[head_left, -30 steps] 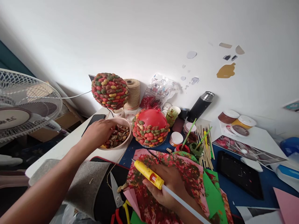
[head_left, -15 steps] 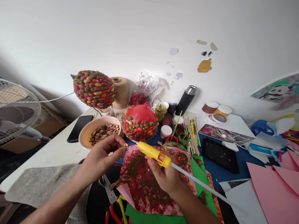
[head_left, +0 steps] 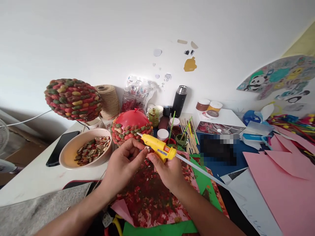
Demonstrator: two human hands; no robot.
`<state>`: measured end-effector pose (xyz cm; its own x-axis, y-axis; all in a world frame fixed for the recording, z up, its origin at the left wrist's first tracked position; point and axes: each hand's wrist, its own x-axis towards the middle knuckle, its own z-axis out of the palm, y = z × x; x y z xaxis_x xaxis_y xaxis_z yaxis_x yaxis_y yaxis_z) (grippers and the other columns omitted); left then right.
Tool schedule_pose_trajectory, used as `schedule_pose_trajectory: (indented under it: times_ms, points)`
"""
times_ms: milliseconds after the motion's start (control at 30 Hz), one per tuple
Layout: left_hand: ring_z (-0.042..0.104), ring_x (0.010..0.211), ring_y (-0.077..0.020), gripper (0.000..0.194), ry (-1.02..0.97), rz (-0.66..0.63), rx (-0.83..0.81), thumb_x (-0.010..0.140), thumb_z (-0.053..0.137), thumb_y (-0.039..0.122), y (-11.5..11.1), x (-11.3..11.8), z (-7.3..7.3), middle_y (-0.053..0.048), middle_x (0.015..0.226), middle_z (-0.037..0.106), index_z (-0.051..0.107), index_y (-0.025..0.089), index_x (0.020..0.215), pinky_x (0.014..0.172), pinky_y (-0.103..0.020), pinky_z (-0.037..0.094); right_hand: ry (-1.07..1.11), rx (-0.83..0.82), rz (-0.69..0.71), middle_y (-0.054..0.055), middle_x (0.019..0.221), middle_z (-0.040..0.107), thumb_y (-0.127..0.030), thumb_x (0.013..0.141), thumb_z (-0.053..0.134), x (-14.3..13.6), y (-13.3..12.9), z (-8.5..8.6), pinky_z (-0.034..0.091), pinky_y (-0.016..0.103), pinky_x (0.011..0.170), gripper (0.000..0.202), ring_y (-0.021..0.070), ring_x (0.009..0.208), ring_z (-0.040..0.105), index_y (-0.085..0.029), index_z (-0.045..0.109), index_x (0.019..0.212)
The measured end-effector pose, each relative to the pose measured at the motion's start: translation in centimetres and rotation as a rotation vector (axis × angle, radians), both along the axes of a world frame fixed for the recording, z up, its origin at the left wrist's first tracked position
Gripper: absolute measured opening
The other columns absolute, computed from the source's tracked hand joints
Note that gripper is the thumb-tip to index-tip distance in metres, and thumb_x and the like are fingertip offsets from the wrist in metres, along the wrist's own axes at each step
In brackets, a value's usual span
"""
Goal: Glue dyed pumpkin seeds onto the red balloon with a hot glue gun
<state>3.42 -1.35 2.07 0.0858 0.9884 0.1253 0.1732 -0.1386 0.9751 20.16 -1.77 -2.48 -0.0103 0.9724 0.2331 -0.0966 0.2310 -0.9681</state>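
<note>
A round red balloon [head_left: 135, 119] ringed with painted shell pieces sits at twelve o'clock from the left hand [head_left: 124, 164], which pinches a small pale shell [head_left: 147, 148] between bent fingers, while the right hand [head_left: 169, 172] grasps a yellow plastic glue gun [head_left: 155, 144], nozzle towards ten o'clock.

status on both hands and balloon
Left hand pinches small pale piece. Right hand grips glue gun. Red balloon partly covered, glue gun tip overlapping it in view.
</note>
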Motion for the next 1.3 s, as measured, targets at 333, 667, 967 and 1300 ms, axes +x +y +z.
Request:
schedule_pose_trajectory:
  times_ms: [333,667,967,1300]
  points:
    - [0.05,0.061,-0.0132,0.043,-0.094,0.035,-0.041,0.085,0.088,0.058,-0.9,0.4,-2.2,0.004,0.068,0.06,0.066,0.022,0.086,0.058,-0.024,0.043,-0.087,0.095,-0.066,0.012,0.106,0.09,-0.058,0.101,0.079,-0.6,-0.2,-0.6,0.074,0.044,0.088,0.037,0.0326,0.097,0.087,-0.025,0.087,0.114]
    - [0.058,0.067,-0.0164,0.038,-0.03,0.041,0.058,0.09,0.084,0.057,-0.9,0.5,-2.3,-0.002,0.078,0.071,0.073,0.021,0.094,0.062,-0.026,0.049,-0.128,0.132,-0.104,0.005,0.078,0.08,-0.052,0.101,0.073,-0.2,0.1,-0.3,0.068,0.034,0.071,0.031,0.0252,0.074,0.079,-0.022,0.08,0.095]
    - [0.075,0.079,-0.0219,0.019,0.233,-0.112,0.169,0.107,0.065,0.039,-4.1,-0.9,-4.1,-0.005,0.089,0.081,0.079,0.027,0.1,0.073,-0.028,0.06,-0.039,-0.013,-0.127,-0.006,0.056,0.055,-0.062,0.096,0.074,1.2,1.3,0.3,0.046,0.025,0.045,0.039,0.0146,0.046,0.052,-0.023,0.069,0.09]
    - [0.083,0.098,-0.0251,0.033,0.236,-0.559,0.317,0.106,0.067,0.02,-5.6,-0.2,-2.1,-0.011,0.11,0.086,0.086,0.034,0.129,0.084,-0.03,0.066,-0.031,0.057,-0.102,-0.001,0.067,0.068,-0.057,0.096,0.076,0.8,1.1,0.3,0.058,0.028,0.058,0.035,0.0179,0.059,0.065,-0.022,0.071,0.088]
